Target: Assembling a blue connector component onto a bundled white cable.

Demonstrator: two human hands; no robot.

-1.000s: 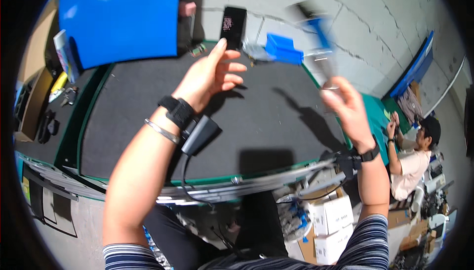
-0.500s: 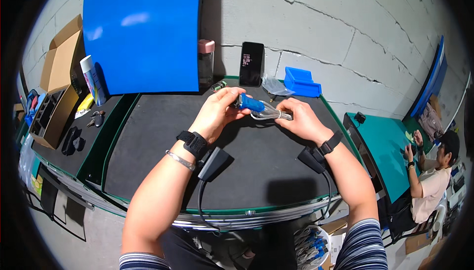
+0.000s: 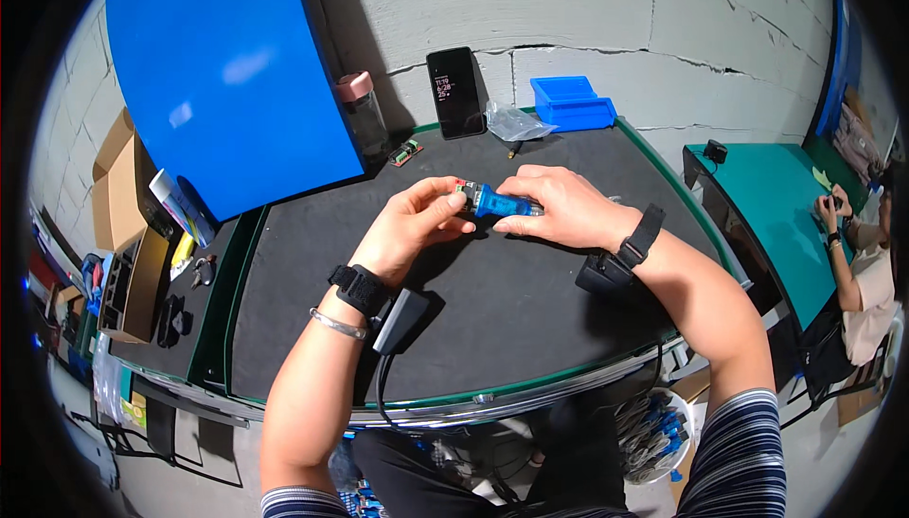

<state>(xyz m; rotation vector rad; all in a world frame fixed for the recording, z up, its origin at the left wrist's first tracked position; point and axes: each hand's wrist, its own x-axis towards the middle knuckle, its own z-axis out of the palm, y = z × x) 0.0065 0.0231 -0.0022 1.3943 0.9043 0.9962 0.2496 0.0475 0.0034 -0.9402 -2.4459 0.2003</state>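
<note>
Over the middle of the mat, my left hand (image 3: pixel 409 223) pinches a small dark end piece (image 3: pixel 469 193) with a red spot and a bit of green. That piece meets the end of a translucent blue cable connector (image 3: pixel 502 204); whether the two are fully joined I cannot tell. From the other side, my right hand (image 3: pixel 573 207) grips the blue connector between thumb and fingers. The connector's grey cable is mostly hidden behind that hand. Both wrists wear black straps, each with a dark block hanging by it.
At the back of the dark mat (image 3: pixel 530 329) are a small green circuit board (image 3: pixel 405 152), a bottle (image 3: pixel 363 120), a phone (image 3: pixel 456 92), a clear bag (image 3: pixel 516 123) and a blue bin (image 3: pixel 571 104). A bucket of cables (image 3: pixel 653 437) stands below. Another person (image 3: pixel 857 281) works at right.
My right hand has shifted from the bundled grey cable onto the blue connector. The connector has turned slightly, and the red spot at its end now shows. The whole view has swung a little.
</note>
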